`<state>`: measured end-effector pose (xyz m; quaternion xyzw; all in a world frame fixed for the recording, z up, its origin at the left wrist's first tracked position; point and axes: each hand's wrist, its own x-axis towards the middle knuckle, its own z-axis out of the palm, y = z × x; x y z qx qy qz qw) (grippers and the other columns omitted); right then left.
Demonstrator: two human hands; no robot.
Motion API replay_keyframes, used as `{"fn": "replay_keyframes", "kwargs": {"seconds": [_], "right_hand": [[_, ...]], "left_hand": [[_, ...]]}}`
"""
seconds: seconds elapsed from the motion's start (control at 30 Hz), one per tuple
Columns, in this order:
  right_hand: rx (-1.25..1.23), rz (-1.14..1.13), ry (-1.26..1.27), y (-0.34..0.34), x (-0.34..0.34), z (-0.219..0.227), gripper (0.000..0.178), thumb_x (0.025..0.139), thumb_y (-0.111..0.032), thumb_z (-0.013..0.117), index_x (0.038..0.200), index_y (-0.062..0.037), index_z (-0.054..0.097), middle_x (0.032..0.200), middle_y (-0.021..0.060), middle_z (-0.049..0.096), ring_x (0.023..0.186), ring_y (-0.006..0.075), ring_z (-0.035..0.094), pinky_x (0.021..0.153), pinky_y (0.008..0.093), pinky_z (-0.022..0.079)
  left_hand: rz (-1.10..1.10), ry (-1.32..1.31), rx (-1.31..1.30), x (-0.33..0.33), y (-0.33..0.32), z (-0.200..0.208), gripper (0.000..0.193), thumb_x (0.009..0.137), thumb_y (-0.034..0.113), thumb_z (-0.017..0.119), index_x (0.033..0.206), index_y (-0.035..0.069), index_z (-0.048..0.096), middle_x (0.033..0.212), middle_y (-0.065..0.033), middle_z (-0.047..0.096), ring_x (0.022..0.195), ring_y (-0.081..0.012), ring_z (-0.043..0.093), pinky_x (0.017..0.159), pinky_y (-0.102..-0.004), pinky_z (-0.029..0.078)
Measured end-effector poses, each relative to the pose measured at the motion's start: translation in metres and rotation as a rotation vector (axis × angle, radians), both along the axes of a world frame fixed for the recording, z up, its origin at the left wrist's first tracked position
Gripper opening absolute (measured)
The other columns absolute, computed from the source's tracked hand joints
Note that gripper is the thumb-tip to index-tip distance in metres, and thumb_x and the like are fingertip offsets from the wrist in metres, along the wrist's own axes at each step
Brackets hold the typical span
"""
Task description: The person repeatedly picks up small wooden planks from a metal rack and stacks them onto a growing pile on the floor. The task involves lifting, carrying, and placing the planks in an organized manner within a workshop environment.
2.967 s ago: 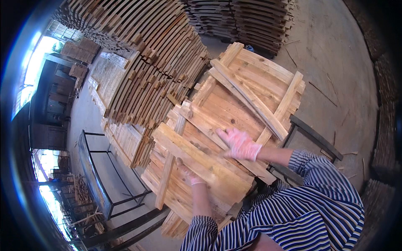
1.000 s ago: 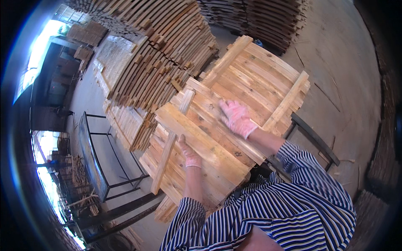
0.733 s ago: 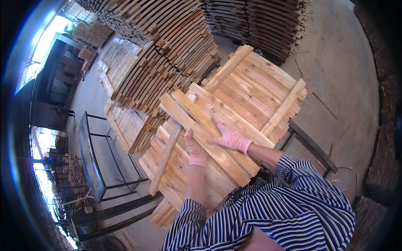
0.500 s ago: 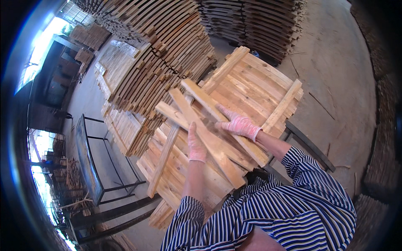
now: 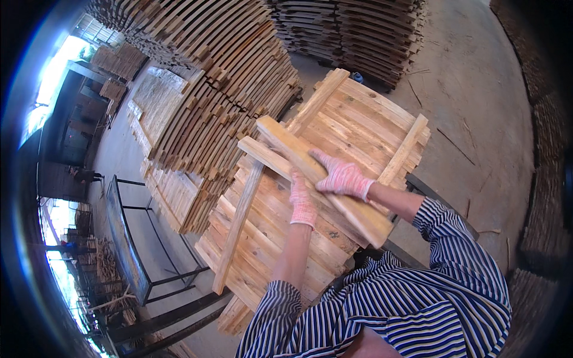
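Both my hands wear pinkish-white knitted gloves. My right hand is closed over a light wooden plank, which slants from upper left toward my body. Just left of it, my left hand grips the edge of a second plank, its thumb on top and its other fingers hidden. The two planks lie close together, the right one partly over the left. Beneath them are rows of boards, with a crosswise wooden strip on the left.
More boards with crosswise strips lie at the right on a dark metal stand. Tall stacks of slats rise ahead. A black metal frame table stands left, and thin sticks litter the floor at right.
The loose planks that lay crossed and fanned out are now gathered side by side. My left hand has moved right and up, closer to my right hand.
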<state>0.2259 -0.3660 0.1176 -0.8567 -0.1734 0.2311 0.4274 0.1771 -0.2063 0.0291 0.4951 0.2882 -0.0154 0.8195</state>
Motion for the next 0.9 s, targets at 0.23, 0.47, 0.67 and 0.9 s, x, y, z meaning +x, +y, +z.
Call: {"fn": "replay_keyframes", "kwargs": {"seconds": [0.23,0.47,0.67,0.9], "right_hand": [[-0.088,0.1,-0.32,-0.042,0.06,-0.11,0.077,0.088,-0.042,0.063,0.157,-0.0178,0.04,0.147,0.0226,0.053,0.133,0.038,0.054,0.111,0.0416,0.044],[-0.24,0.155,-0.218,-0.002,0.029,-0.073,0.079,0.097,-0.059,0.053,0.161,-0.0165,0.032,0.159,0.02,0.041,0.145,0.039,0.04,0.12,0.0439,0.033],[0.126,0.17,-0.085,0.015,0.008,-0.004,0.075,0.095,-0.046,0.066,0.155,-0.0077,0.042,0.154,0.0211,0.047,0.144,0.0326,0.044,0.119,0.0387,0.035],[0.006,-0.011,-0.187,-0.083,0.053,-0.119,0.06,0.104,-0.039,0.05,0.153,-0.0055,0.045,0.154,0.0183,0.049,0.143,0.0297,0.046,0.119,0.0363,0.034]], "left_hand": [[0.073,-0.071,-0.284,-0.027,0.022,0.025,0.058,0.1,0.061,0.055,0.133,0.014,0.05,0.124,-0.0081,0.057,0.109,-0.0296,0.058,0.093,-0.0527,0.051],[0.117,-0.085,-0.319,-0.025,0.034,0.025,0.063,0.103,0.059,0.05,0.145,0.014,0.042,0.137,-0.0112,0.053,0.127,-0.031,0.051,0.108,-0.0529,0.044],[-0.036,-0.148,0.287,0.001,0.021,0.032,0.084,0.098,0.059,0.057,0.159,0.012,0.025,0.16,-0.0169,0.032,0.149,-0.0319,0.028,0.122,-0.0515,0.023],[-0.188,0.627,1.676,-0.07,0.169,0.006,0.102,0.084,0.066,0.066,0.162,0.014,0.026,0.165,-0.0209,0.028,0.152,-0.0482,0.019,0.121,-0.0638,0.014]]}}
